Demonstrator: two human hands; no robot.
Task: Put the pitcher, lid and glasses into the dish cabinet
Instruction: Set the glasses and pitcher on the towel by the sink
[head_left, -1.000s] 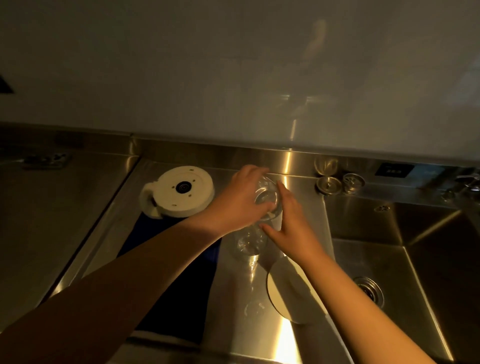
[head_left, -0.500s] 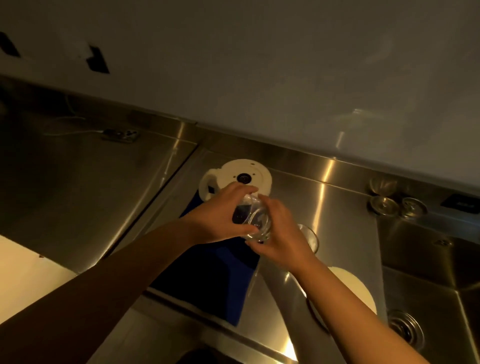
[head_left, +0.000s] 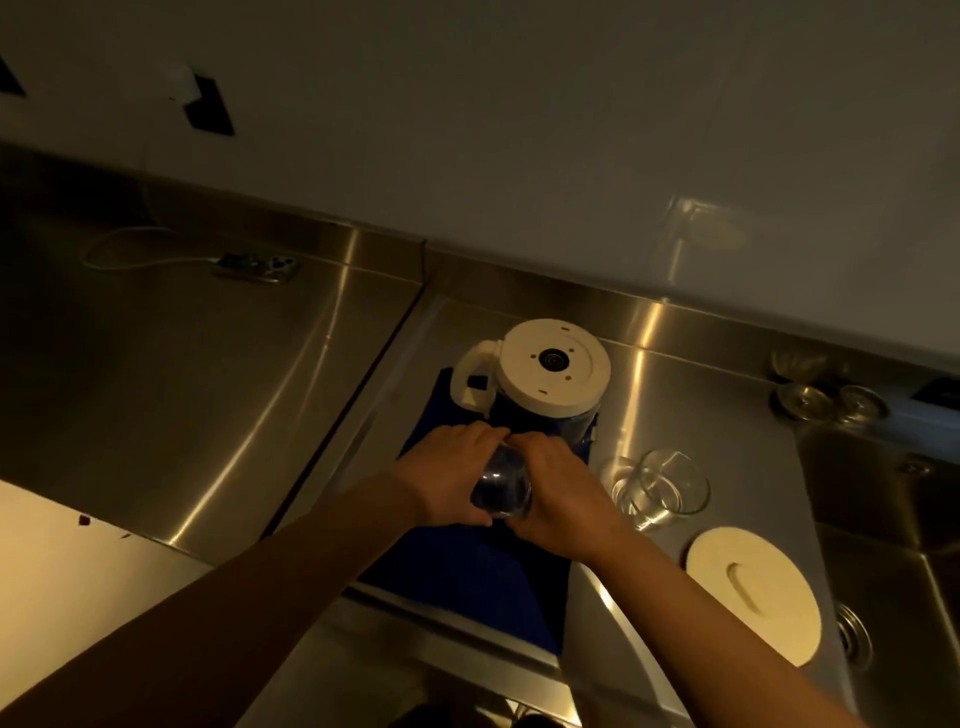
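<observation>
On the steel desk (head_left: 691, 415), your pitcher (head_left: 540, 379) stands inverted on the blue mat (head_left: 467, 577), just beyond both hands; lift it by its handle. The lid (head_left: 753, 592) lies right. Your left hand (head_left: 447, 480) and right hand (head_left: 561, 491) clasp a fragile, slippery glass (head_left: 501, 491); another glass (head_left: 660, 491) lies just right.

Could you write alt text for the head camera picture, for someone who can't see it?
Two bare hands, left hand and right hand, hold a clear glass between them above a blue mat on a steel counter. Behind them an upside-down pitcher stands on the mat; to the right are a second glass and a round white lid.
</observation>
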